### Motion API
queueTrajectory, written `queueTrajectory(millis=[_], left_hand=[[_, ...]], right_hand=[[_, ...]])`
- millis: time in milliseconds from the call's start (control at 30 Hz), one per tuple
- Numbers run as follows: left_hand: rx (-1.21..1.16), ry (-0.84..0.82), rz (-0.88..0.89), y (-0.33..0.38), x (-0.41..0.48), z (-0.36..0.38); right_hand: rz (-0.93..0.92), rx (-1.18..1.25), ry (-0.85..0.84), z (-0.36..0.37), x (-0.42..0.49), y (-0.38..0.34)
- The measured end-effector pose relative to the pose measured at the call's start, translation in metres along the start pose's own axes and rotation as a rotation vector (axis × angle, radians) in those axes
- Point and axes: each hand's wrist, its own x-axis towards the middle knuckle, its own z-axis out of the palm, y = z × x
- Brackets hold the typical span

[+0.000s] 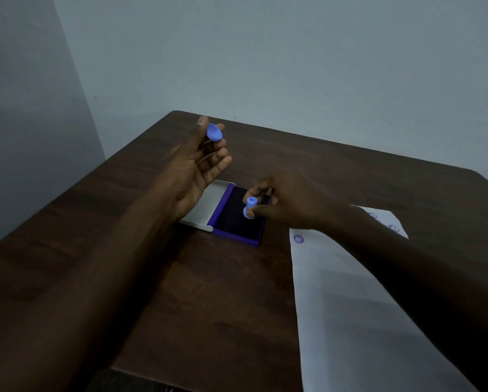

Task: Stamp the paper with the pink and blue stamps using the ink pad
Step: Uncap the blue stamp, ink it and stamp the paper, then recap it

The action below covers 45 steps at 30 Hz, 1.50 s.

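A small blue stamp [250, 207] stands on the dark pad of the open purple ink pad [237, 222], pinched by the fingertips of my right hand [282, 200]. My left hand [201, 162] is raised above the table's far left, palm up, with a blue cap [214, 132] held between thumb and fingertips. The white paper [350, 292] lies at the right under my right forearm and bears three purple stamp marks near its far end. No pink stamp is in sight.
The ink pad's grey lid [206, 206] lies folded open to the left, partly under my left hand. The dark wooden table [214, 292] sits in a room corner, with grey walls close behind and to the left.
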Motion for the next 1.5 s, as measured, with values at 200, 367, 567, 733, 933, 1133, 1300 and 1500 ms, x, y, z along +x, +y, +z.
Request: queueTrajectory(millis=[200,367,567,733,933,1133,1300,1500], left_hand=[[0.019,-0.002,-0.002,-0.002,-0.001,0.0],[0.009,-0.004,0.001,-0.001,0.0,-0.001],[0.021,0.01,-0.002,0.0,0.001,0.002],[0.022,-0.004,-0.002,0.002,0.0,0.001],[0.017,-0.035,-0.007,0.001,-0.002,0.003],[0.005,-0.07,-0.047,0.0,-0.002,0.004],[0.014,-0.074,-0.053,-0.001,-0.003,0.008],[0.026,-0.061,-0.064,-0.002,-0.004,0.007]], right_hand=[[0.006,0.001,-0.024,-0.005,0.001,-0.002],[-0.006,-0.001,-0.014,-0.005,0.0,-0.003],[-0.011,0.003,-0.02,-0.005,0.003,0.0],[-0.024,-0.005,-0.019,-0.007,0.002,0.002],[0.017,0.103,0.179,-0.006,-0.016,0.009],[0.193,0.506,0.508,-0.033,-0.062,0.043],[0.29,0.345,0.492,-0.026,-0.092,0.061],[0.303,0.27,0.442,-0.012,-0.107,0.066]])
